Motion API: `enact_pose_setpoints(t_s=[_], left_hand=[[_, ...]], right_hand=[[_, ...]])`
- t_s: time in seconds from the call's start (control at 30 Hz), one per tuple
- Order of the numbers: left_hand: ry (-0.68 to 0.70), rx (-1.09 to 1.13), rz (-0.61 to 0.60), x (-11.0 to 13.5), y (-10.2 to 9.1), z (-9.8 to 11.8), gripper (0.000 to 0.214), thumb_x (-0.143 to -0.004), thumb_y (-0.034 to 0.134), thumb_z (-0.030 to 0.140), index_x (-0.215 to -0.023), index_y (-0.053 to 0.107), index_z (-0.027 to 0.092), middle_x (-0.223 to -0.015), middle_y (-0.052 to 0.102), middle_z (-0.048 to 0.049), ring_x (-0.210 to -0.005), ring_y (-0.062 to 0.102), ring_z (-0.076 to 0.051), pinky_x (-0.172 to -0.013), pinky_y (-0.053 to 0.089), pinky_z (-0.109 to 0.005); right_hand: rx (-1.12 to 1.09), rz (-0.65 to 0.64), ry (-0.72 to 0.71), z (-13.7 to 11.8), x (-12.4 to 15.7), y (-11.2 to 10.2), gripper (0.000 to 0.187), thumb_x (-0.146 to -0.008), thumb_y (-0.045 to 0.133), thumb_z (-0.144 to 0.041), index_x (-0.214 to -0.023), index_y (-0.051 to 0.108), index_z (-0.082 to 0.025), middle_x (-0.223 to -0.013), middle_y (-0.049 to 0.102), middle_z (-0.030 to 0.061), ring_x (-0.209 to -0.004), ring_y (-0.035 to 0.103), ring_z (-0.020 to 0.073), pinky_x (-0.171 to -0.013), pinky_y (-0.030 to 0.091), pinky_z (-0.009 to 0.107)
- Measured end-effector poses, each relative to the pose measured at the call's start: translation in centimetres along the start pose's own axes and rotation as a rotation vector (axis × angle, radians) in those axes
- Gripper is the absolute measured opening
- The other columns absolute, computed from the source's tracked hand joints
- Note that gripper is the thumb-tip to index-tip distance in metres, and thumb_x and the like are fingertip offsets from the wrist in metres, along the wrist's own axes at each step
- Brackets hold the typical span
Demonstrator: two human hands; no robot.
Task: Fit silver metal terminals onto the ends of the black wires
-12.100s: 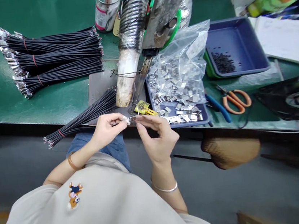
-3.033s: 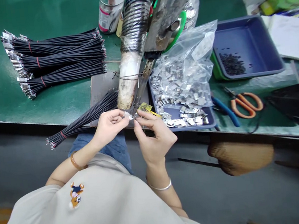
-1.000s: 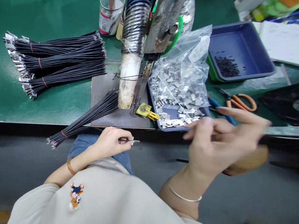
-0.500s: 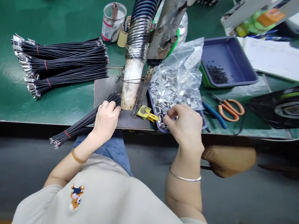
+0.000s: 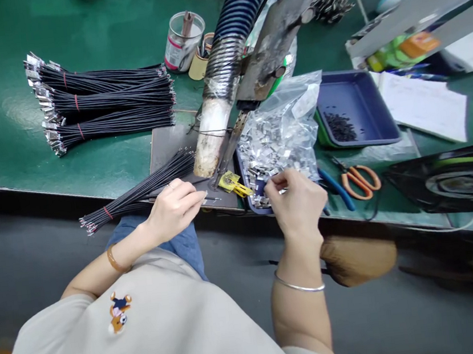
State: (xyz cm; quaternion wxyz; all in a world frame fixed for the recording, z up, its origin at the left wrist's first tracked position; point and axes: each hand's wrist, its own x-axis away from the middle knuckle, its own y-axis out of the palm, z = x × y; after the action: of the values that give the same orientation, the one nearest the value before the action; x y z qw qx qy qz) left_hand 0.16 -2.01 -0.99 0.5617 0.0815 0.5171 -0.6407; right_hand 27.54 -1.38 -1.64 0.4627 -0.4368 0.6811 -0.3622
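My left hand (image 5: 177, 207) is closed in a pinch on a thin black cable, whose bared wire ends (image 5: 213, 199) stick out past the fingertips over the grey board (image 5: 163, 143). Beside it lies a loose bundle of black cables (image 5: 154, 178), tied with a red band and overhanging the table edge. With thumb and finger pinched together, my right hand (image 5: 297, 198) is at a blue tray of small metal connectors (image 5: 261, 201). What its fingertips hold, if anything, is too small to make out. A yellow clip-like piece (image 5: 235, 184) sits between the hands.
Above the board hang a ribbed hose (image 5: 238, 21) and a soldering-iron-like tool (image 5: 232, 143). Tied cable bundles (image 5: 110, 100) lie at the left. A plastic bag of connectors (image 5: 285, 119), a blue bin (image 5: 357, 105), blue-handled pliers (image 5: 336, 189) and orange-handled scissors (image 5: 361, 182) are at the right.
My left hand has moved right, off the bundle, with a cable in its fingers whose ends now show. My right hand stays at the connector tray. The view has shifted slightly.
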Motion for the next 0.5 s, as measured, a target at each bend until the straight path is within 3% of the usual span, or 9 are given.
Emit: enact_pose_setpoints(t_s=[0.17,0.23,0.3,0.4,0.5], left_hand=[[-0.091,0.193,-0.073,-0.3,0.1,0.7,0.019,-0.095,0.054,0.018,-0.086,0.07,0.013,-0.071,0.066,-0.0036,-0.064,0.055,-0.012,-0.066,0.045,-0.024],[-0.247,0.337,-0.138,-0.6,0.1,1.1,0.017,-0.091,0.055,0.016,-0.084,0.069,0.012,-0.063,0.062,0.0003,-0.055,0.049,-0.009,-0.058,0.04,-0.022],[-0.437,0.463,-0.216,-1.0,-0.1,1.3,0.014,-0.087,0.056,0.017,-0.081,0.068,0.012,-0.055,0.053,0.0047,-0.049,0.041,-0.006,-0.053,0.034,-0.02],[-0.663,0.653,-0.291,-1.5,-0.2,1.4,0.012,-0.084,0.058,0.022,-0.079,0.062,0.013,-0.052,0.05,0.0059,-0.048,0.041,-0.006,-0.053,0.035,-0.019],[-0.773,0.789,-0.304,-1.8,-0.4,1.4,0.016,-0.083,0.06,0.028,-0.078,0.06,0.013,-0.057,0.057,0.0022,-0.051,0.049,-0.007,-0.056,0.041,-0.02]], right_hand=[[-0.168,0.267,0.072,-2.1,1.3,-2.0,0.013,-0.079,0.056,-0.03,-0.069,0.052,-0.023,-0.062,0.059,-0.0008,-0.052,0.052,0.0151,-0.057,0.044,0.031],[-0.317,0.449,0.131,-4.3,2.3,-2.7,0.017,-0.082,0.061,-0.034,-0.071,0.056,-0.022,-0.07,0.065,0.0015,-0.055,0.059,0.0154,-0.055,0.049,0.03],[-0.488,0.523,0.11,-6.7,3.5,-2.8,0.02,-0.083,0.069,-0.034,-0.071,0.059,-0.021,-0.079,0.07,0.0048,-0.071,0.07,0.0195,-0.062,0.055,0.031],[-0.728,0.312,0.047,-9.6,5.1,-2.1,0.013,-0.085,0.071,-0.029,-0.076,0.067,-0.02,-0.085,0.073,0.0048,-0.079,0.072,0.0189,-0.068,0.059,0.031],[-0.947,0.077,0.075,-10.8,6.0,-0.7,0.008,-0.085,0.071,-0.026,-0.079,0.072,-0.021,-0.088,0.075,0.0043,-0.08,0.073,0.0166,-0.067,0.06,0.028]])
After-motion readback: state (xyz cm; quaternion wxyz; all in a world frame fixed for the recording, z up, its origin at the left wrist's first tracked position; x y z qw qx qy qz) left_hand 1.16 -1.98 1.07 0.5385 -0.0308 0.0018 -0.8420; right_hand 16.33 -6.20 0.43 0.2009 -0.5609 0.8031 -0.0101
